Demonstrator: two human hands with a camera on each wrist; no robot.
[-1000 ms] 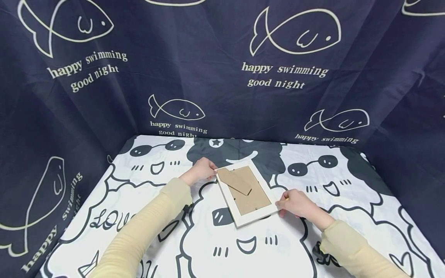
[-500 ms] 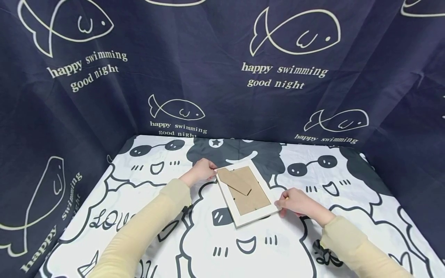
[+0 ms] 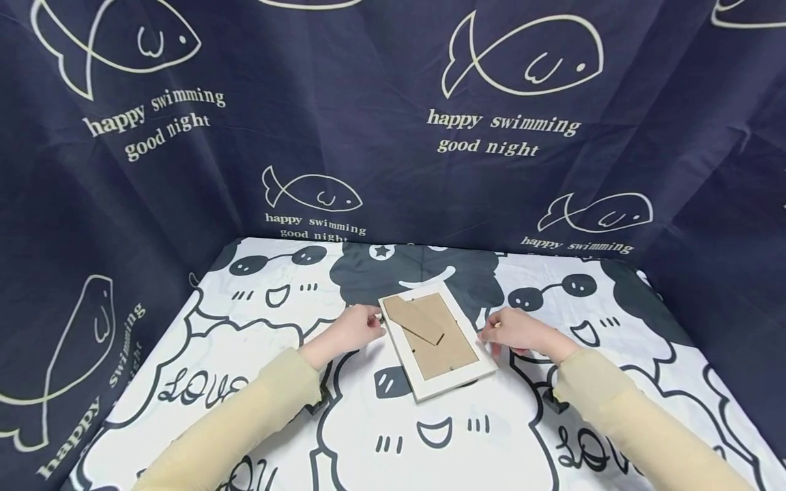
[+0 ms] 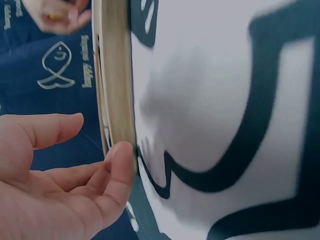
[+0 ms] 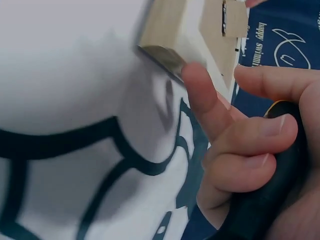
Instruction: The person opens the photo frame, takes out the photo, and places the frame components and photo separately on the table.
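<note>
A white picture frame (image 3: 487, 368) lies face down and slightly turned on the cloth, its brown backing board (image 3: 451, 358) and cardboard stand (image 3: 414, 319) upward. Beside its left edge is my left hand (image 3: 351, 332); in the left wrist view, fingertips (image 4: 121, 155) touch the frame's side while the thumb (image 4: 70, 125) stays apart. My right hand (image 3: 518, 331) is at the frame's right edge, index finger and thumb spread near the corner. Its lower fingers curl round a dark handle (image 5: 282, 182) with a yellow edge; the rest of that tool is hidden.
A white cloth (image 3: 381, 464) printed with black cartoon sheep covers the table. Dark blue curtains (image 3: 393, 136) with fish drawings and lettering rise at the back and both sides.
My left hand has slid from the frame's upper left corner down its left edge. The right hand has moved up from the lower right corner. The frame stays put.
</note>
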